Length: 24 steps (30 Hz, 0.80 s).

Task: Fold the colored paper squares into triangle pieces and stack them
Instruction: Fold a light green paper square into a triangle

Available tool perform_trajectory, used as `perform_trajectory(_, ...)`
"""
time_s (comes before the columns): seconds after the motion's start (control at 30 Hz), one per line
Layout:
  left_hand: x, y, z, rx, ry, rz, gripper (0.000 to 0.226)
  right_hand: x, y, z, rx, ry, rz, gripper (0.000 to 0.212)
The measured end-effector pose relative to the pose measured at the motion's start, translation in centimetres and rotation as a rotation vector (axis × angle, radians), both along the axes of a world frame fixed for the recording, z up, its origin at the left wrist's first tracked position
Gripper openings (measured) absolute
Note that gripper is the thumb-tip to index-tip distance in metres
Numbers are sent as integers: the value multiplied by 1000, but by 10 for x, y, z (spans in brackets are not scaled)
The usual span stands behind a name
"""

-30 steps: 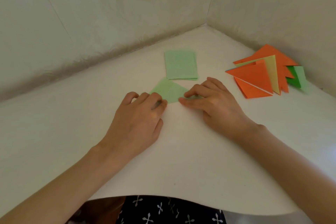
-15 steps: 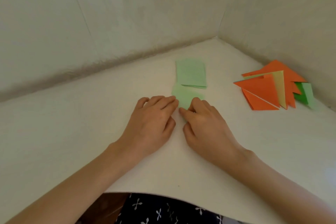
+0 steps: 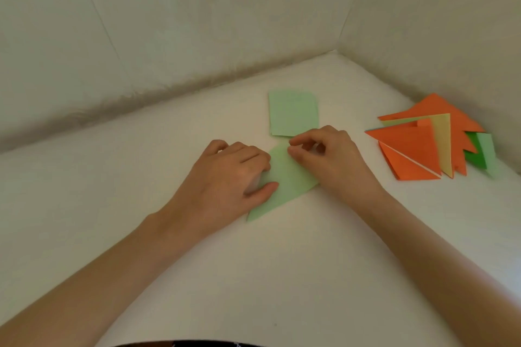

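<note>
A light green folded paper triangle [image 3: 284, 183] lies on the white table between my hands. My left hand [image 3: 231, 175] rests on its left part, fingers curled over the edge and thumb pressing the paper. My right hand [image 3: 324, 158] has curled fingers and pinches the triangle's upper tip with thumb and forefinger. A small stack of light green paper squares [image 3: 293, 113] lies just beyond the hands. At the right sits a pile of folded triangles [image 3: 431, 144], mostly orange with one yellow and some green.
The white table [image 3: 141, 205] ends in a corner of two pale walls [image 3: 338, 48] close behind the paper. The near table edge runs along the bottom, with dark patterned clothing [image 3: 197, 344] under it.
The green triangle now lies nearer to me and turned, with more of it showing. My right hand has lifted from pressing flat to pinching the upper tip. The camera view shifted.
</note>
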<state>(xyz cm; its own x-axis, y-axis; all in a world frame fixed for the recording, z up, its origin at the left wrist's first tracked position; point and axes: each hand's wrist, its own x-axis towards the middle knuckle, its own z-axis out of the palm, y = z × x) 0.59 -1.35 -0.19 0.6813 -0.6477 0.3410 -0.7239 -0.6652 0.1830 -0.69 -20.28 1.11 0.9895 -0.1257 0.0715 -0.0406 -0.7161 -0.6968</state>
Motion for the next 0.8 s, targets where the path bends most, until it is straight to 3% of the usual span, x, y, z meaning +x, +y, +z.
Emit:
perform_trajectory(0.13, 3, 1, -1, -25, -44, -41, 35, 3, 3, -6, 39, -70, 0, 12)
perform_trajectory(0.27, 3, 1, -3, -18, -91, -52, 33, 3, 3, -11, -150, -245, 111, 5)
perform_trajectory(0.43, 0, 1, -4, -37, -83, -53, 30, 3, -4, -17, -421, -494, 299, 15)
perform_trajectory(0.8, -1, 1, -5, -32, -47, -42, 27, 4, -8, -20, -451, -572, 360, 21)
